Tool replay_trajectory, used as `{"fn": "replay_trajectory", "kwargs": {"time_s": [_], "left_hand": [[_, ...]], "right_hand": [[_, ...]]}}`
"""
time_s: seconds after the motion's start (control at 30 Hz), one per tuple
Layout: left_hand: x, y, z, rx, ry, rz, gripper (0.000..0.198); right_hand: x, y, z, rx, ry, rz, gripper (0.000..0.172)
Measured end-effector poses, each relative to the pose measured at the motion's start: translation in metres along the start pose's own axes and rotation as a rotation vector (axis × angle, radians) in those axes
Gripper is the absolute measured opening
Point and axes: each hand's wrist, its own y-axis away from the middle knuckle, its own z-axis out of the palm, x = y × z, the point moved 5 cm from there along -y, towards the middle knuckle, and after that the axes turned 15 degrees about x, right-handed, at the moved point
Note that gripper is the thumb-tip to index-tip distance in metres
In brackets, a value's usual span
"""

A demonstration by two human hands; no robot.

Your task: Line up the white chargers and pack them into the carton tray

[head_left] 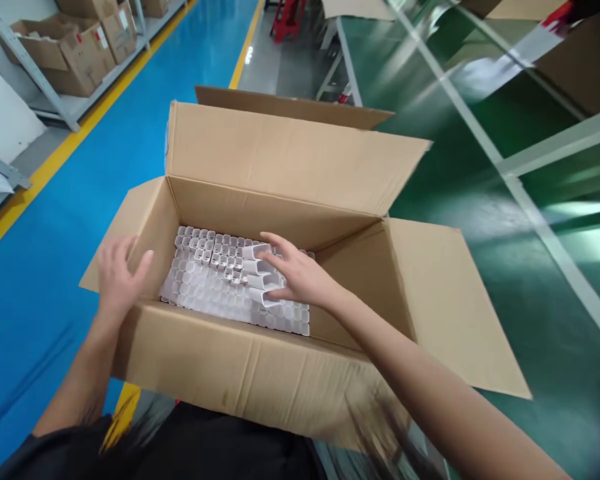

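Note:
An open cardboard box sits in front of me with its flaps spread. Inside it lies a bed of white plastic tubular parts standing on end in tight rows. My right hand reaches into the box and grips several of these white parts, lying sideways on top of the bed. My left hand rests on the box's left edge with its fingers spread and holds nothing.
A green conveyor table with white rails runs along the right. Blue floor with a yellow line lies to the left. Shelving with cardboard boxes stands at the far left. A red stool is at the back.

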Motion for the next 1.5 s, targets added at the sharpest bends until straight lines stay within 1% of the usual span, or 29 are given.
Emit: {"fn": "replay_trajectory", "kwargs": {"time_s": [0.03, 0.07, 0.1, 0.17, 0.23, 0.3, 0.37, 0.4, 0.43, 0.5, 0.57, 0.67, 0.77, 0.9, 1.0, 1.03, 1.1, 1.17, 1.2, 1.3, 1.37, 1.43, 1.5], "left_hand": [[-0.009, -0.011, -0.009, 0.031, -0.145, 0.040, 0.066], [-0.015, -0.017, -0.011, 0.013, -0.288, 0.085, 0.069], [-0.017, -0.020, -0.009, -0.029, -0.408, 0.135, 0.071], [-0.015, -0.018, -0.001, -0.085, -0.603, 0.247, 0.069], [-0.011, -0.015, 0.004, -0.075, -0.655, 0.286, 0.068], [-0.009, -0.012, 0.006, -0.054, -0.662, 0.281, 0.066], [-0.008, -0.012, 0.005, -0.052, -0.664, 0.277, 0.065], [-0.009, -0.013, 0.005, -0.054, -0.665, 0.274, 0.064], [-0.009, -0.013, 0.004, -0.055, -0.665, 0.270, 0.063], [-0.009, -0.014, 0.004, -0.058, -0.659, 0.268, 0.062], [-0.009, -0.014, 0.003, -0.058, -0.653, 0.276, 0.062], [-0.009, -0.013, 0.004, -0.055, -0.649, 0.286, 0.061], [-0.009, -0.013, 0.003, -0.053, -0.646, 0.273, 0.060], [-0.010, -0.012, 0.003, -0.056, -0.644, 0.248, 0.060], [-0.009, -0.012, 0.004, -0.056, -0.640, 0.250, 0.059], [-0.008, -0.013, 0.004, -0.054, -0.634, 0.257, 0.059], [-0.006, -0.013, 0.005, -0.051, -0.621, 0.269, 0.059], [-0.005, -0.014, 0.005, -0.047, -0.616, 0.271, 0.058], [-0.004, -0.014, 0.004, -0.048, -0.618, 0.268, 0.058], [-0.005, -0.014, 0.005, -0.049, -0.632, 0.260, 0.057], [-0.006, -0.014, 0.005, -0.039, -0.638, 0.267, 0.056], [-0.009, -0.015, 0.006, -0.027, -0.646, 0.277, 0.056], [-0.013, -0.017, 0.004, -0.015, -0.658, 0.284, 0.056]], "right_hand": [[0.007, -0.012, 0.023, -0.054, 0.006, -0.041, 0.072], [0.012, -0.025, 0.047, -0.114, 0.015, -0.089, 0.074], [0.013, -0.039, 0.073, -0.169, 0.029, -0.139, 0.076], [0.008, -0.065, 0.124, -0.272, 0.055, -0.264, 0.079], [-0.002, -0.087, 0.173, -0.362, 0.077, -0.400, 0.078], [-0.011, -0.104, 0.216, -0.421, 0.059, -0.493, 0.071], [-0.013, -0.113, 0.249, -0.456, 0.041, -0.535, 0.062], [-0.012, -0.115, 0.263, -0.466, 0.040, -0.540, 0.059], [-0.009, -0.115, 0.273, -0.471, 0.044, -0.536, 0.057], [-0.001, -0.112, 0.287, -0.469, 0.055, -0.514, 0.057], [0.007, -0.105, 0.293, -0.465, 0.063, -0.488, 0.059], [0.015, -0.096, 0.291, -0.464, 0.060, -0.472, 0.061], [0.020, -0.090, 0.287, -0.468, 0.045, -0.473, 0.061], [0.021, -0.090, 0.286, -0.475, 0.051, -0.417, 0.060], [0.013, -0.095, 0.285, -0.461, 0.020, -0.403, 0.067], [0.007, -0.096, 0.283, -0.450, 0.000, -0.409, 0.067], [-0.006, -0.096, 0.281, -0.421, -0.036, -0.418, 0.056], [-0.019, -0.089, 0.279, -0.393, -0.058, -0.414, 0.047], [-0.025, -0.084, 0.279, -0.383, -0.062, -0.407, 0.047], [-0.037, -0.065, 0.283, -0.383, -0.063, -0.393, 0.055], [-0.040, -0.059, 0.283, -0.397, -0.062, -0.404, 0.057], [-0.042, -0.064, 0.276, -0.403, -0.069, -0.436, 0.055], [-0.043, -0.076, 0.259, -0.391, -0.072, -0.463, 0.051]]}}
